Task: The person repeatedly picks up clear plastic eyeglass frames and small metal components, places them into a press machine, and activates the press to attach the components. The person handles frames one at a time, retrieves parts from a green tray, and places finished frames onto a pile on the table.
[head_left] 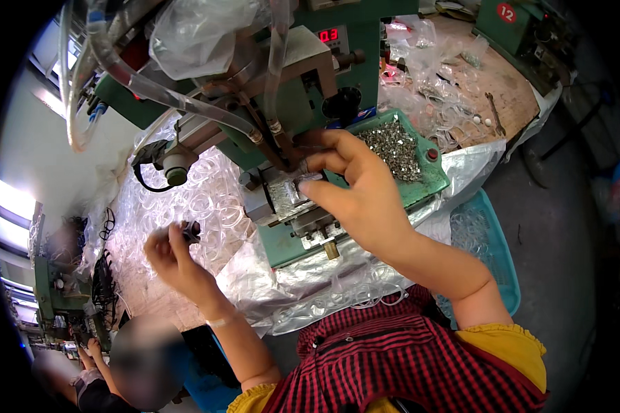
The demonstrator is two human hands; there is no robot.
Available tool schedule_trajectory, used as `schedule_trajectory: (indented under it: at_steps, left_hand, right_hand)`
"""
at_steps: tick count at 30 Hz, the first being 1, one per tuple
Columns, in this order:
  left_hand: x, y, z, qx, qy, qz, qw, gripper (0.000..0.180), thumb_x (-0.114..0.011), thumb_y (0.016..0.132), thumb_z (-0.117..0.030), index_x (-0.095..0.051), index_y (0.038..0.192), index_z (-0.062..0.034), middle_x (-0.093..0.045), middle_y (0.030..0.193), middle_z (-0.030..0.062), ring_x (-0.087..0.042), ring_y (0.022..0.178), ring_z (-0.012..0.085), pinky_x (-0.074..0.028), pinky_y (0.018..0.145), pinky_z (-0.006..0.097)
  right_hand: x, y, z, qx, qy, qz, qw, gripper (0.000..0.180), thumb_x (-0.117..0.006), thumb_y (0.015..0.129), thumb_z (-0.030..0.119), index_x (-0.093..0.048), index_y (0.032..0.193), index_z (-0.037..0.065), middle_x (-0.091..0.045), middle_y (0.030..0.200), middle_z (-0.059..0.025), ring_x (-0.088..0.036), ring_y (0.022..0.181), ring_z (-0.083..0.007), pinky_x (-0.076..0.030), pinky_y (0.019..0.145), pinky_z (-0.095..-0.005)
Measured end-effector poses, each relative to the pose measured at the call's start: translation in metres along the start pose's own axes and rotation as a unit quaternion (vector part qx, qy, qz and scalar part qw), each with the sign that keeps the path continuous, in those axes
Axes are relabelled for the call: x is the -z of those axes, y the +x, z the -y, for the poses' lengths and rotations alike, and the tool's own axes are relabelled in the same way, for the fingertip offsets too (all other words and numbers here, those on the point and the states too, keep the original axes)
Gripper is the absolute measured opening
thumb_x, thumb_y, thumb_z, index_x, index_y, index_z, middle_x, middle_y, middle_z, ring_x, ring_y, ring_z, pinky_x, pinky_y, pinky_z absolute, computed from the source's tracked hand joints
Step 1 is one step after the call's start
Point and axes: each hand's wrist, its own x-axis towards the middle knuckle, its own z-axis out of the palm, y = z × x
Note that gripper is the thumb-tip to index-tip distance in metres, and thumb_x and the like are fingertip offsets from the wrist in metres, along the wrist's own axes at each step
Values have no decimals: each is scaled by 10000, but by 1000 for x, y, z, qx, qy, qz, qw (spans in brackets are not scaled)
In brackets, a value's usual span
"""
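Note:
My right hand [364,196] reaches in to the work spot of a green bench machine [265,117]. Its thumb and fingers are drawn together over the metal fixture [282,196], just below the machine's head; what they pinch is too small to make out. Farther left, my left hand [179,267] is raised above a heap of clear plastic rings [213,199], its fingers curled round a small dark piece [191,232] whose kind I cannot tell. Beyond my right hand, a green tray [430,180] holds a pile of small shiny metal parts [396,148].
Clear hoses [179,100] hang down to the machine's head. At right stand a turquoise basket [506,255] with clear rings and, farther off, a wrench [494,113] on the table. Clear rings lie along the foil-like front cover [310,303]. Another person's hands [89,351] show at lower left.

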Motion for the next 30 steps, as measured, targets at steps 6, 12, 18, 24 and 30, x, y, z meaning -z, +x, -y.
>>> schedule_trajectory:
  at_steps: [6,12,18,24,30]
  left_hand:
    - [-26,-48,-72,-383,87,381,837,133,-676,787,26,-560,842,-7,-685,994,187,-656,783,224,-557,619,331]
    - [-69,-48,-53,-530,68,360,765,249,-746,672,-30,-541,799,-93,-707,1038,102,-636,704,220,-501,533,281]
    - [-67,-44,-46,-512,39,374,772,223,-731,706,-60,-543,823,-88,-708,1057,108,-679,781,257,-508,567,308]
    - [-17,-78,-33,-435,97,310,840,185,-749,694,-71,-636,839,-92,-701,1085,125,-683,813,263,-541,651,344]
    - [42,-7,13,-190,289,-3,938,114,-651,875,12,-650,988,23,-670,981,86,-611,908,191,-480,855,319]
  right_hand:
    - [57,11,-7,92,-371,11,924,292,-665,773,122,-680,1058,56,-668,1085,-155,-621,1079,-297,-466,953,-389]
    - [134,-7,-63,166,-649,-112,734,181,-706,737,131,-710,911,79,-665,1046,-138,-606,1061,-325,-485,913,-413]
    - [99,44,-73,178,-601,-56,777,113,-699,751,149,-695,841,81,-656,908,-97,-628,899,-302,-508,765,-438]
    - [92,30,-79,163,-630,-23,759,123,-679,731,83,-690,851,62,-644,842,-103,-621,856,-327,-510,746,-432]
    - [148,-29,-54,-20,-194,-227,954,144,-701,862,93,-677,986,23,-652,868,1,-587,810,-82,-461,739,-227]
